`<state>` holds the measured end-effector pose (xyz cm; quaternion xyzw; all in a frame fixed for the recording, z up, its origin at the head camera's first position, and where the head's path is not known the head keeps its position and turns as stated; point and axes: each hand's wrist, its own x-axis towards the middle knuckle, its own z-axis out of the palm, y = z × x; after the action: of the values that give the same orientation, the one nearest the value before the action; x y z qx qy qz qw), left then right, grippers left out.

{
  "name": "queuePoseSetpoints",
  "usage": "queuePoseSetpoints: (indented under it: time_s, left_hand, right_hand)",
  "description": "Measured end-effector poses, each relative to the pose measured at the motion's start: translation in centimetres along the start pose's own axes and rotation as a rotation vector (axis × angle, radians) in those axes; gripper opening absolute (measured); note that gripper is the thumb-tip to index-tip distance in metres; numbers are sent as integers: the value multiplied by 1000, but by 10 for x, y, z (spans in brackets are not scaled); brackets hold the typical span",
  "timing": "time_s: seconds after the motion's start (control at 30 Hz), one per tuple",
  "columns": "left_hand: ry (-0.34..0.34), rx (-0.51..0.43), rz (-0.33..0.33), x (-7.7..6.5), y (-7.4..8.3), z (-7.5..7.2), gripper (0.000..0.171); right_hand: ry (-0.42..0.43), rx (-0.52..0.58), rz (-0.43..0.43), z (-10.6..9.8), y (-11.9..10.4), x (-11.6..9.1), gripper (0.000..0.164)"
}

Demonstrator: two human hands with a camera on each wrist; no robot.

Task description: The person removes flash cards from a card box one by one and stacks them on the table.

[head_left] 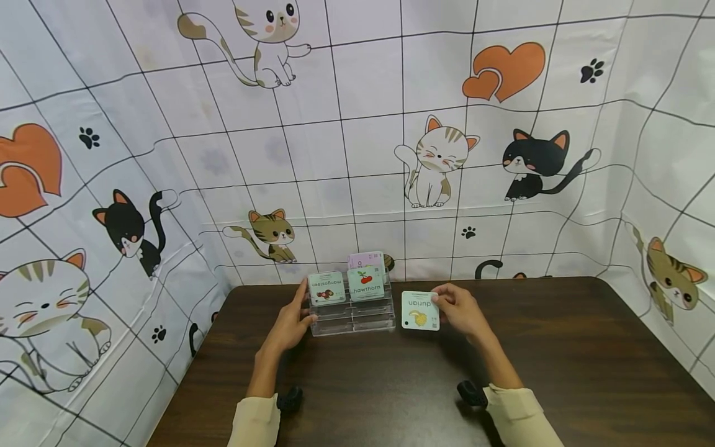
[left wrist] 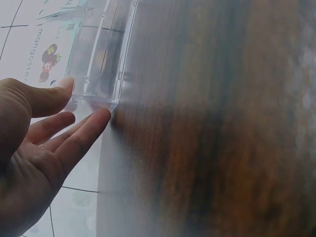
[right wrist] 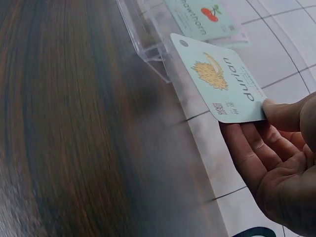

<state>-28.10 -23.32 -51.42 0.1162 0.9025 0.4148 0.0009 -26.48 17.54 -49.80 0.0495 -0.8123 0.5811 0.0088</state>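
Note:
A clear tiered card stand [head_left: 352,324] sits near the table's back edge. My left hand [head_left: 292,321] is at its left side, and in the left wrist view the fairly straight fingers [left wrist: 84,136] touch its corner. My right hand [head_left: 462,309] pinches a pale green durian card [head_left: 420,310] by its edge, just right of the stand and apart from it; its word reads upside down in the head view. On the stand's upper left leans a mangosteen card [head_left: 327,288], also inverted. To its right stands an upright hawthorn card [head_left: 366,284], partly covering a purple card [head_left: 363,258].
Under the stand is a dark wood-grain table [head_left: 380,391]. A white cloth [head_left: 368,155] with grid lines and cartoon cats hangs behind and at both sides. The stand's lower front tiers show no cards.

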Motion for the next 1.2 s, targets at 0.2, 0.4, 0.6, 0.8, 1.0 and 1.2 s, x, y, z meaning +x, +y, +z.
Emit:
queuePoseSetpoints:
  time_s: [0.2,0.4,0.6,0.8,1.0,1.2]
  left_hand:
    - [0,8,8,1,-1,0,98]
    - [2,18,15,1,-2,-1,95]
    - [4,27,15,1,-1,-1,96]
    - [10,26,12,0,-2,0,96]
    - [11,16,11,-1,-1,0,96]
    - [13,10,5,-1,-1,1,96]
  right_hand:
    - [-35,-13,26,-5,9,3,23]
    - [-57,-34,67,-9,14,3,23]
    - [-52,-68,79,-11,17,3,22]
    - [-50,-91,93,-11,19,2,23]
    - [-35,-110,104,-10,22,2,22]
    - [-20,-154,100,-10,25,3,20]
